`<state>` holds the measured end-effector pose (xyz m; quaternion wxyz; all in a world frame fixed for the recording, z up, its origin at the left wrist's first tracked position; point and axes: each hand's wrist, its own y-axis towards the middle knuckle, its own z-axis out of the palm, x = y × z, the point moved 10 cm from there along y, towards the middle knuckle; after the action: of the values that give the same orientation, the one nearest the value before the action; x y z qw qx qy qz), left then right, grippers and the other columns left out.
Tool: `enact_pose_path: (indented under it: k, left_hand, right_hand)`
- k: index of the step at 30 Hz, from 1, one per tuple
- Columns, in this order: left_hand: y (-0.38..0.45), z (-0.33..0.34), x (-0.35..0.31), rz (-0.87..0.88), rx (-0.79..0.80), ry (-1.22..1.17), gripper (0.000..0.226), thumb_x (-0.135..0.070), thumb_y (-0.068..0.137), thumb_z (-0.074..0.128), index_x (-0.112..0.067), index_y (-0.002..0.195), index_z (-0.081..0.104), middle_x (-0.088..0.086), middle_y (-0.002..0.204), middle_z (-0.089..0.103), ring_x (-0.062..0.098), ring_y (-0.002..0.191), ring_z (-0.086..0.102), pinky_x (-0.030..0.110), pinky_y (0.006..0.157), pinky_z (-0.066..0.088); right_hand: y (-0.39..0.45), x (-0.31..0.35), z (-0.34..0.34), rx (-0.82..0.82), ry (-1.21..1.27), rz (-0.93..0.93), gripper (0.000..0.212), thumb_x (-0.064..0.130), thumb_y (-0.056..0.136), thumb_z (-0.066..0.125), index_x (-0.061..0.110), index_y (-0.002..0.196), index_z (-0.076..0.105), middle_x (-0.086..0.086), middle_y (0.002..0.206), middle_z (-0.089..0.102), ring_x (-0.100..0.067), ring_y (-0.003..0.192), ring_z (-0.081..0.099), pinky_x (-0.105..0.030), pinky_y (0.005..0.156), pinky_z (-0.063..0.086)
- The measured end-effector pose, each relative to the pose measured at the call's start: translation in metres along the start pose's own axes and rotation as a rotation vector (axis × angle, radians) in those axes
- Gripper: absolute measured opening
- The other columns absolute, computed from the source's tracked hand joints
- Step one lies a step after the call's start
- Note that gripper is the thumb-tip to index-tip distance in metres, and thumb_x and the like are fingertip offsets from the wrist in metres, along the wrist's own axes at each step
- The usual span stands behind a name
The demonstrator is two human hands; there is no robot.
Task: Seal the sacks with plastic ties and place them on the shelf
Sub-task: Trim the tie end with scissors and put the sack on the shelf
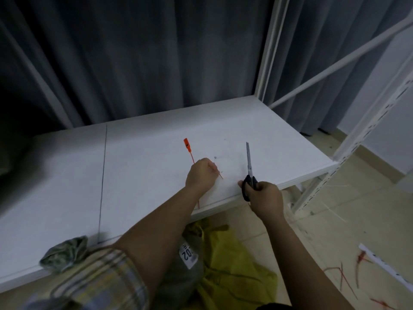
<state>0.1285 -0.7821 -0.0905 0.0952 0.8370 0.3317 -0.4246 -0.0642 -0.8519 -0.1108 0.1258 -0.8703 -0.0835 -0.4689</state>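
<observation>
My left hand (pixel 201 175) rests on the white shelf board (pixel 145 166) and pinches an orange plastic tie (pixel 187 146) whose tag end points away from me. To its right, my right hand (pixel 263 198) grips the black handles of a pair of scissors (pixel 249 164); the closed blades lie on the board pointing away. A yellow sack (pixel 230 265) with a grey sack (pixel 178 276) carrying a white label lies on the floor below the board's front edge, between my arms.
A crumpled greenish cloth (pixel 64 253) sits at the board's front edge on the left. White metal shelf uprights (pixel 348 139) and a diagonal brace stand to the right. Loose red ties (pixel 348 278) and a white strip (pixel 384 267) lie on the tiled floor. Grey curtains hang behind.
</observation>
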Motion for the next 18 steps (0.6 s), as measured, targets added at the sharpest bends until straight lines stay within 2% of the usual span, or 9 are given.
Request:
enact_pose_path:
  k: [1, 4, 6, 8, 10, 11, 14, 16, 18]
  left_hand:
    - [0.006, 0.006, -0.001, 0.019, 0.014, 0.013, 0.006, -0.013, 0.089, 0.061, -0.009, 0.092, 0.064, 0.010, 0.105, 0.067, 0.024, 0.100, 0.061, 0.035, 0.091, 0.049]
    - [0.015, 0.018, -0.003, 0.062, 0.063, 0.116, 0.022, -0.016, 0.090, 0.060, -0.004, 0.108, 0.067, 0.011, 0.112, 0.064, 0.026, 0.107, 0.059, 0.031, 0.090, 0.044]
    - [0.017, 0.018, -0.003, 0.087, 0.082, 0.263, 0.037, -0.022, 0.091, 0.060, -0.008, 0.125, 0.058, 0.014, 0.120, 0.056, 0.031, 0.116, 0.050, 0.034, 0.093, 0.043]
    - [0.015, 0.004, -0.001, 0.099, 0.023, 0.440, 0.051, -0.022, 0.093, 0.056, -0.017, 0.142, 0.040, 0.014, 0.132, 0.043, 0.031, 0.126, 0.036, 0.038, 0.099, 0.039]
    - [0.012, -0.012, 0.000, 0.124, -0.031, 0.453, 0.049, -0.014, 0.095, 0.051, -0.019, 0.142, 0.039, 0.012, 0.137, 0.041, 0.029, 0.129, 0.034, 0.037, 0.102, 0.037]
    - [0.009, -0.017, 0.003, 0.133, -0.027, 0.431, 0.046, -0.010, 0.095, 0.050, -0.018, 0.140, 0.043, 0.011, 0.139, 0.042, 0.028, 0.129, 0.035, 0.036, 0.104, 0.036]
    - [-0.004, -0.030, 0.012, 0.156, 0.007, 0.423, 0.038, -0.006, 0.093, 0.051, -0.015, 0.130, 0.055, 0.010, 0.138, 0.046, 0.027, 0.126, 0.044, 0.033, 0.104, 0.037]
    - [-0.014, -0.041, 0.020, 0.144, 0.014, 0.433, 0.034, -0.006, 0.093, 0.052, -0.015, 0.124, 0.060, 0.009, 0.135, 0.050, 0.027, 0.122, 0.049, 0.032, 0.100, 0.040]
    - [-0.027, -0.054, 0.027, 0.131, 0.024, 0.440, 0.031, -0.007, 0.093, 0.052, -0.015, 0.122, 0.062, 0.009, 0.135, 0.051, 0.026, 0.121, 0.051, 0.031, 0.098, 0.041]
  right_hand:
    - [0.006, 0.002, -0.002, -0.010, -0.047, -0.035, 0.045, 0.034, 0.085, 0.066, 0.006, 0.055, 0.048, -0.005, 0.050, 0.047, -0.018, 0.047, 0.045, -0.029, 0.047, 0.037]
    - [0.015, 0.013, -0.003, -0.009, -0.164, -0.142, 0.039, 0.020, 0.089, 0.057, 0.005, 0.056, 0.042, -0.002, 0.049, 0.040, -0.012, 0.046, 0.036, -0.018, 0.040, 0.028]
    - [0.017, 0.021, 0.000, 0.007, -0.175, -0.186, 0.043, 0.016, 0.091, 0.054, 0.011, 0.052, 0.035, 0.001, 0.049, 0.037, -0.009, 0.046, 0.035, -0.012, 0.042, 0.032]
    - [0.020, 0.027, 0.006, 0.006, -0.206, -0.207, 0.042, 0.016, 0.092, 0.053, 0.013, 0.053, 0.038, 0.005, 0.052, 0.038, -0.012, 0.050, 0.039, -0.010, 0.042, 0.032]
    - [0.026, 0.034, 0.011, -0.013, -0.259, -0.211, 0.028, 0.017, 0.092, 0.053, 0.003, 0.069, 0.056, 0.002, 0.061, 0.048, -0.018, 0.059, 0.044, -0.016, 0.044, 0.027]
    - [0.030, 0.039, 0.013, -0.027, -0.299, -0.206, 0.024, 0.018, 0.093, 0.053, 0.000, 0.082, 0.063, -0.002, 0.067, 0.054, -0.019, 0.062, 0.046, -0.019, 0.049, 0.030]
    - [0.038, 0.051, 0.025, -0.011, -0.456, -0.183, 0.025, 0.016, 0.094, 0.050, -0.003, 0.097, 0.065, -0.016, 0.089, 0.066, -0.026, 0.069, 0.055, -0.025, 0.060, 0.036]
    - [0.040, 0.052, 0.037, 0.015, -0.548, -0.172, 0.022, 0.010, 0.095, 0.047, -0.003, 0.102, 0.064, -0.018, 0.098, 0.067, -0.031, 0.084, 0.063, -0.026, 0.064, 0.039]
    - [0.039, 0.052, 0.046, 0.030, -0.630, -0.163, 0.022, 0.004, 0.095, 0.044, -0.004, 0.105, 0.062, -0.018, 0.103, 0.066, -0.032, 0.094, 0.063, -0.029, 0.070, 0.045]
